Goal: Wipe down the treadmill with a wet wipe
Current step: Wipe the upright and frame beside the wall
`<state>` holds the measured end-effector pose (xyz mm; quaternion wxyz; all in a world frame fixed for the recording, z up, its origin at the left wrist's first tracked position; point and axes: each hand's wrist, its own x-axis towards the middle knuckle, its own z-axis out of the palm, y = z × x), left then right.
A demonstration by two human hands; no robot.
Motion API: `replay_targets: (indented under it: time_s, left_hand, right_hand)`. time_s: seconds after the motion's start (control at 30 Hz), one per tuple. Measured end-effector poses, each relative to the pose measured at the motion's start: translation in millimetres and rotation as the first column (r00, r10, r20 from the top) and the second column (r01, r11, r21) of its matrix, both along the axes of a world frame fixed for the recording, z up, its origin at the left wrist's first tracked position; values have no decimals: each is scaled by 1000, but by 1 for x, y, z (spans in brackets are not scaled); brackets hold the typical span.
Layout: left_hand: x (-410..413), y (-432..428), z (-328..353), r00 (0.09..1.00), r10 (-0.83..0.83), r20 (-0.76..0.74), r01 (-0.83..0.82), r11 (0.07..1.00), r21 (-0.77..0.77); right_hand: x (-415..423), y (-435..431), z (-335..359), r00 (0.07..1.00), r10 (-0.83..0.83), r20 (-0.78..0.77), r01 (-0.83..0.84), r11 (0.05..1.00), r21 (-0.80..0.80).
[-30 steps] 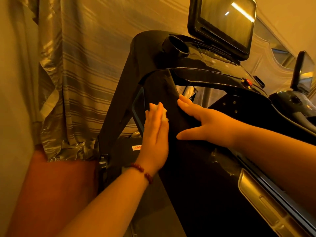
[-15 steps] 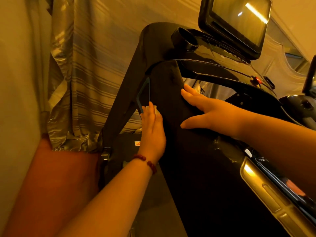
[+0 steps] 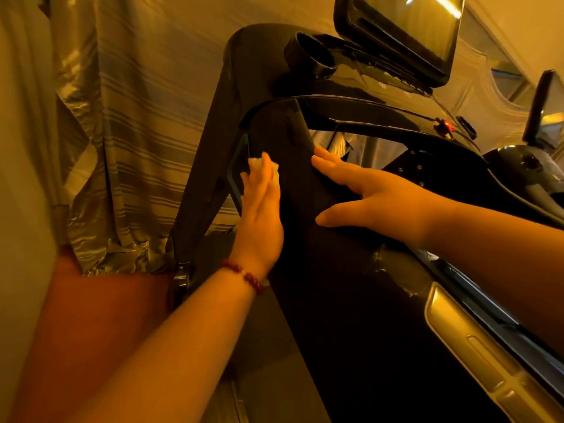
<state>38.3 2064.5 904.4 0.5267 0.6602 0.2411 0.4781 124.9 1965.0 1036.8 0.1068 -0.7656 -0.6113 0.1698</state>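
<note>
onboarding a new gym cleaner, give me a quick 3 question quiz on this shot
1. True or false: the right hand holds the wipe.
2. Where is the wipe pressed? A) screen B) side of the treadmill upright C) cup holder
3. Fill in: the bracelet is on the ___ wrist.
Key: 1 false, the left hand presses it with straight fingers; the right hand lies flat and bare on the upright. 2 B. 3 left.
</note>
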Motion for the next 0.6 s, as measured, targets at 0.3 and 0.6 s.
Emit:
replay_targets:
  time_s: [0.3,0.6]
  left_hand:
    - [-10,-41,-7,991,-96,89,63,944,324]
    - [-13,-61,8,995,-75,68,53,959,279]
  right_hand:
    - [-1,-27,7,989,-43,-141,45,999,11]
    - [-4,-50,15,990,-14,-144,11,1000,-18]
